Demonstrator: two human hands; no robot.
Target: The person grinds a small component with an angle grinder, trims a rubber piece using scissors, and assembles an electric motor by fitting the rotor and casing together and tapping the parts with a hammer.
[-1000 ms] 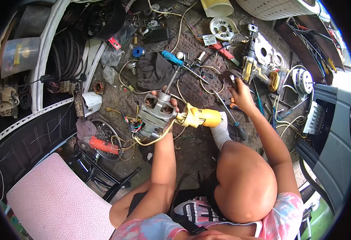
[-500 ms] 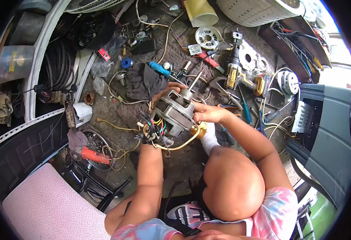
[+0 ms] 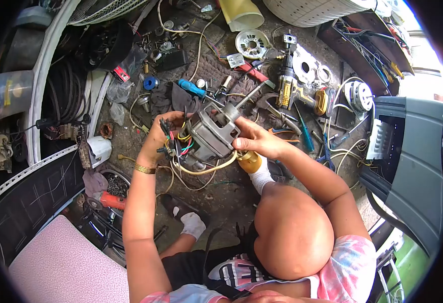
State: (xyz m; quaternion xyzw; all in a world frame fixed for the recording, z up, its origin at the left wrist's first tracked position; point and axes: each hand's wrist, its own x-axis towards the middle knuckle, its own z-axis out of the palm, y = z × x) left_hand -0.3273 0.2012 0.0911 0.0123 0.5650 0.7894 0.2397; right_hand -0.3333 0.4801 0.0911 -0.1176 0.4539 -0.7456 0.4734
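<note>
An electric motor (image 3: 212, 135) with a metal frame and a long thin shaft (image 3: 250, 96) is held up in front of me, the shaft tilted toward the upper right. My right hand (image 3: 257, 140) grips its right side, thumb on the near face. My left hand (image 3: 157, 136) is at its left side, its fingers partly hidden behind the frame and loose coloured wires (image 3: 181, 144). A cream cable (image 3: 209, 171) loops below the motor. Behind it lie a dark cloth (image 3: 181, 98) and a blue-handled screwdriver (image 3: 192, 88).
On the floor lie a yellow cordless drill (image 3: 302, 93), a hammer (image 3: 277, 112), a white slotted disc (image 3: 251, 44) and many small parts. An orange angle grinder (image 3: 111, 200) sits at the left. A grey plastic casing (image 3: 418, 151) stands at the right, a pink padded seat (image 3: 65, 257) at lower left.
My left hand has shifted left and up along the motor's side, its wrist now showing a gold watch band. The motor has turned slightly and moved a little left, its shaft leaning further right.
</note>
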